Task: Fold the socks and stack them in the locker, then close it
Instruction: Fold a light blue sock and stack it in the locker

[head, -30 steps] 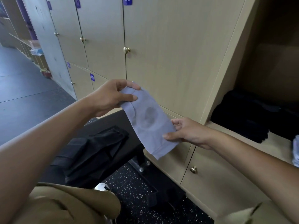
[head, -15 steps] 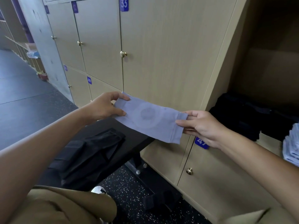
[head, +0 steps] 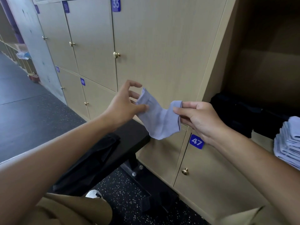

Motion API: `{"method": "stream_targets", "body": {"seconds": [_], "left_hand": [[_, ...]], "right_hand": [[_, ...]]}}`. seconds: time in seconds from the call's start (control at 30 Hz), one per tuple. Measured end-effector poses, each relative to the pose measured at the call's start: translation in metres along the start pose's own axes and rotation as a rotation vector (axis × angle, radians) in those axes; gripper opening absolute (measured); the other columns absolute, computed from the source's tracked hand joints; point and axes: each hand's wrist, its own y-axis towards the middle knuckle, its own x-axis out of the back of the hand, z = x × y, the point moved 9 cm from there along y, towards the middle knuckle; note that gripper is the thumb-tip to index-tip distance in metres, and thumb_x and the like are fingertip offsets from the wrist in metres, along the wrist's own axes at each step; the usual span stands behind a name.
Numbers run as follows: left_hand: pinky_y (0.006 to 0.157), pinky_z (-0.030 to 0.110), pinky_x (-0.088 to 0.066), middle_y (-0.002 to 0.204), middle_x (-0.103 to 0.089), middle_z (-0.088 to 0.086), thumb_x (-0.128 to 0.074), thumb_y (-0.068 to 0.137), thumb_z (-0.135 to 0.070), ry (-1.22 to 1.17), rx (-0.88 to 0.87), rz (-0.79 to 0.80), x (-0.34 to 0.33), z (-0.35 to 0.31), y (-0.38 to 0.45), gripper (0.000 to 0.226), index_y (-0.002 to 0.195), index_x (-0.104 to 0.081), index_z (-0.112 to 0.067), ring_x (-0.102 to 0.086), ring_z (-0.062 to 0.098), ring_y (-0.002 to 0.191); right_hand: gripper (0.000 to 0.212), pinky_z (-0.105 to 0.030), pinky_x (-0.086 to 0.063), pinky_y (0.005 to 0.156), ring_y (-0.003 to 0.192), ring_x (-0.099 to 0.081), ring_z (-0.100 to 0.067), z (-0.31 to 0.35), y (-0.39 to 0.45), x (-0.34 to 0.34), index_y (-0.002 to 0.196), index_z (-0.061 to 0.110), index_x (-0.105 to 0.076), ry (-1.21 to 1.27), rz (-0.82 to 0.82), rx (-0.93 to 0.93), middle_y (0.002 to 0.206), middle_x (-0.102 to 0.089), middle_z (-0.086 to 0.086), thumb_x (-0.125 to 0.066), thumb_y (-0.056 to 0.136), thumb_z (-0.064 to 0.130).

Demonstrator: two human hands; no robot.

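Note:
A pale lavender sock (head: 158,118) sags in a loop in mid-air in front of the locker doors. My right hand (head: 197,119) pinches one end of it between thumb and fingers. My left hand (head: 125,105) holds the other end against its thumb, with the other fingers spread loosely. At the right, the open locker (head: 263,75) holds a stack of folded lavender socks (head: 288,143) at its front edge and a pile of dark clothes (head: 238,114) behind.
A black bench (head: 129,143) with dark garments (head: 95,159) on it stands below my left arm. Closed wooden locker doors with brass knobs fill the wall, among them door 47 (head: 209,176) under the open locker. The floor is dark and speckled.
The sock was stretched flat between both hands. My hands have since come closer together, so the sock now droops in a fold, and my left fingers have loosened.

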Motion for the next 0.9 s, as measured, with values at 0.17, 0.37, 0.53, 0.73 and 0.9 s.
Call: {"method": "stream_targets", "body": {"seconds": [0.17, 0.37, 0.53, 0.73, 0.9], "left_hand": [[0.064, 0.026, -0.05, 0.1, -0.066, -0.001, -0.08, 0.083, -0.017, -0.005, -0.004, 0.044, -0.032, -0.004, -0.006, 0.041, 0.113, -0.053, -0.023, -0.06, 0.006, 0.065], [0.071, 0.033, -0.054, 0.099, -0.065, -0.004, -0.075, 0.09, -0.021, -0.066, -0.037, 0.084, -0.053, -0.015, -0.013, 0.022, 0.105, -0.059, -0.021, -0.063, 0.013, 0.074], [0.07, 0.029, -0.051, 0.095, -0.065, -0.007, -0.07, 0.093, -0.015, -0.085, -0.074, 0.072, -0.055, -0.023, -0.017, 0.011, 0.101, -0.063, -0.018, -0.062, 0.013, 0.071], [0.073, 0.029, -0.059, 0.104, -0.064, 0.02, -0.052, 0.106, -0.013, -0.285, -0.069, 0.195, -0.068, -0.037, -0.023, 0.02, 0.108, -0.065, 0.002, -0.065, 0.019, 0.077], [0.08, 0.031, -0.058, 0.11, -0.07, 0.021, -0.039, 0.109, -0.008, -0.34, -0.102, 0.263, -0.072, -0.045, -0.026, 0.03, 0.114, -0.065, 0.006, -0.069, 0.024, 0.085]], "right_hand": [[0.011, -0.018, -0.058, 0.07, 0.081, -0.077, -0.014, 0.008, -0.002, -0.01, 0.098, 0.008, -0.075, -0.005, -0.021, 0.042, 0.088, -0.079, -0.006, -0.07, 0.091, 0.0], [0.013, -0.019, -0.058, 0.066, 0.078, -0.077, -0.015, 0.015, -0.004, -0.011, 0.098, 0.007, -0.077, -0.067, -0.063, 0.078, 0.083, -0.079, -0.005, -0.071, 0.089, -0.001], [0.019, -0.036, -0.062, 0.084, 0.08, -0.077, -0.018, 0.023, -0.007, -0.004, 0.087, 0.016, -0.077, -0.169, -0.116, 0.141, 0.081, -0.079, -0.002, -0.069, 0.087, -0.001], [0.016, -0.033, -0.061, 0.085, 0.084, -0.077, -0.017, 0.033, -0.014, -0.002, 0.087, 0.014, -0.079, -0.144, -0.071, 0.168, 0.084, -0.079, -0.002, -0.069, 0.095, 0.023], [0.035, -0.047, -0.059, 0.093, 0.095, -0.076, -0.024, 0.029, -0.014, 0.001, 0.117, 0.01, -0.071, -0.071, 0.033, 0.088, 0.102, -0.078, -0.005, -0.081, 0.085, 0.019]]}}
